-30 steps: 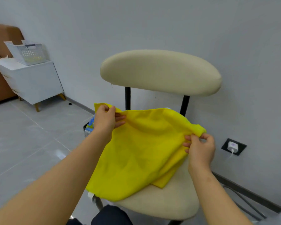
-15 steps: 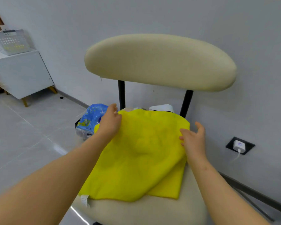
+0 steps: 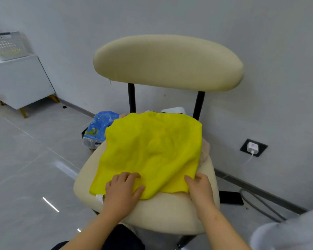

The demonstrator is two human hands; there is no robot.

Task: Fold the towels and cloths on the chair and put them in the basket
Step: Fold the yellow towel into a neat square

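Note:
A yellow cloth point(image 3: 152, 150) lies spread over the cream chair point(image 3: 170, 210), folded once with a lower layer showing at its near right edge. My left hand point(image 3: 122, 189) rests on the cloth's near left edge, fingers bent onto the fabric. My right hand point(image 3: 199, 186) lies at the near right corner, fingers on the cloth's edge. Beige cloth point(image 3: 204, 150) and a white item point(image 3: 173, 110) peek out from under the yellow one. A white perforated basket point(image 3: 7, 46) stands on a white cabinet point(image 3: 20, 80) at far left.
A blue plastic pack point(image 3: 99, 129) lies on the floor left of the chair. The chair's wide backrest point(image 3: 168, 62) stands against the grey wall. A wall socket with a white charger point(image 3: 252, 147) and cables point(image 3: 260, 204) are at right. Grey tiled floor spreads to the left.
Both hands have let go of the cloth's far corners and moved back to its near edge. The cloth now lies flat on the seat.

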